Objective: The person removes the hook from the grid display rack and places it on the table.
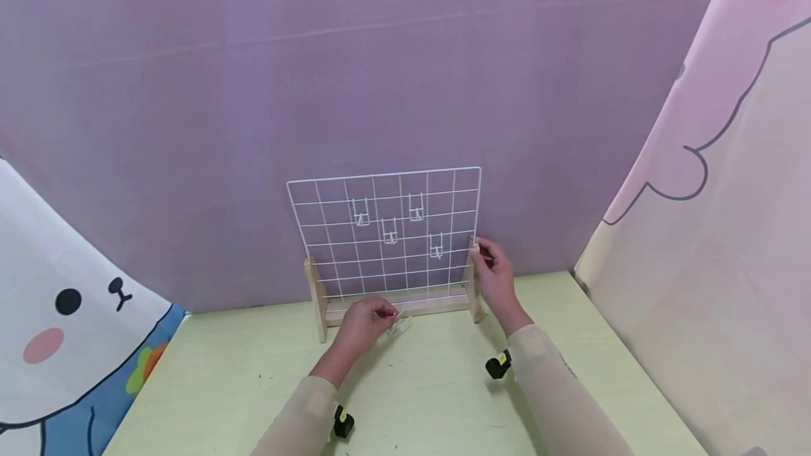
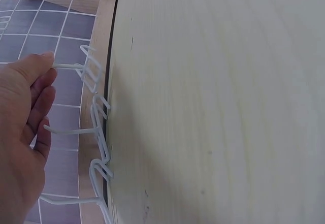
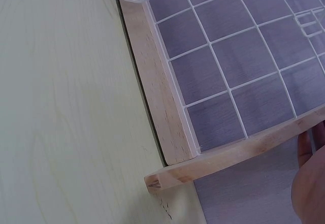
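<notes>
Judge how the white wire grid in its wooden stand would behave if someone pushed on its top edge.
The wire grid stands tall on a narrow wooden stand, so it would probably tip rather than slide. Its thin wires suggest it is light and may flex slightly. The right hand at the side post likely steadies it.

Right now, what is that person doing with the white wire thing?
A person is working at a white wire grid that stands upright in a wooden stand on a pale green table. The right hand holds the stand's right post. The left hand pinches one of several loose white wire hooks lying at the foot of the stand. Four hooks already hang on the grid.
</notes>
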The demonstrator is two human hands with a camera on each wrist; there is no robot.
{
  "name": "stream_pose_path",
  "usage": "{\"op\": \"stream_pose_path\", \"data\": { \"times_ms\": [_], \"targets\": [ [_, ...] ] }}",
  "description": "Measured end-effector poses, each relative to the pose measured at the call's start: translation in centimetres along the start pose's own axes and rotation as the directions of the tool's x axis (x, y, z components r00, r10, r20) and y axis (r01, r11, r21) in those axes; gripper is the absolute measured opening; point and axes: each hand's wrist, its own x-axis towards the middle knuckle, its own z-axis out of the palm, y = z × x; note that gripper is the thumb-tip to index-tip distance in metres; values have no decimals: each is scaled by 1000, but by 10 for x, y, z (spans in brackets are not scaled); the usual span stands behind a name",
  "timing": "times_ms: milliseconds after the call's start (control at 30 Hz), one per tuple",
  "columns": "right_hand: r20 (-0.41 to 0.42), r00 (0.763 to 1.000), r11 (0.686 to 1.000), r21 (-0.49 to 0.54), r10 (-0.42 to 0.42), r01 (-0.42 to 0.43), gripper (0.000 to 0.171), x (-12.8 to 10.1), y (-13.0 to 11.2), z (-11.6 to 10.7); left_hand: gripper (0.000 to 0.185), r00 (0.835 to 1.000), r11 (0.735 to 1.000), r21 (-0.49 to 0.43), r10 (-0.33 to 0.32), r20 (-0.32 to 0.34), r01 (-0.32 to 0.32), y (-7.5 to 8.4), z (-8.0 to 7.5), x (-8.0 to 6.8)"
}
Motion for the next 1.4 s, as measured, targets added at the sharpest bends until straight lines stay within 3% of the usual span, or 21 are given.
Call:
{"op": "stream_pose_path", "data": {
  "times_ms": [633, 1400],
  "targets": [
    [-3, 1000, 1000, 2, 26, -26, 32, -3, -3, 1, 5, 998, 1000, 21, -21, 51, 20, -7, 4, 1],
    [-2, 1000, 1000, -4, 13, -13, 31, 0, -1, 0, 6, 999, 1000, 19, -6, 52, 5, -13, 6, 4]
  ]
}}
